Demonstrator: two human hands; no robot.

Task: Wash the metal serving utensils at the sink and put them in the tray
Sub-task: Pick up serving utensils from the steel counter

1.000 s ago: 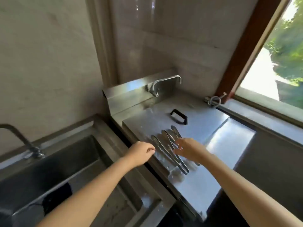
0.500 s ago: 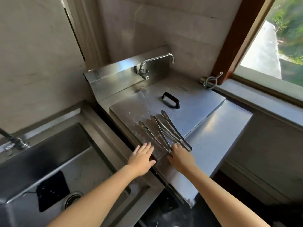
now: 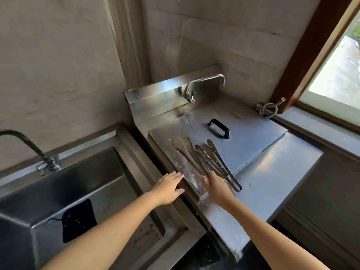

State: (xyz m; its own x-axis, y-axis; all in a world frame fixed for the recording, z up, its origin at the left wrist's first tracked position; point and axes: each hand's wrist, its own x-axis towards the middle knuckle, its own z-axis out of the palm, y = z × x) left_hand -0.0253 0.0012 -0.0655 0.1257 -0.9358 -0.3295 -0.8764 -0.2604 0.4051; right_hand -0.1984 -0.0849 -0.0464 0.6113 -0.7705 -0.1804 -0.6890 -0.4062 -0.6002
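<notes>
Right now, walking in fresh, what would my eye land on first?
A wet bundle of metal serving utensils lies on the flat steel cover with the black handle, right of the deep sink. The right hand touches their near ends, and the left hand lies flat at the cover's left edge.

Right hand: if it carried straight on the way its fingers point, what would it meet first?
The metal tongs lying on the wet steel lid. The right hand points up along their near handle ends. It may be touching them now, but depth is unclear.
</notes>
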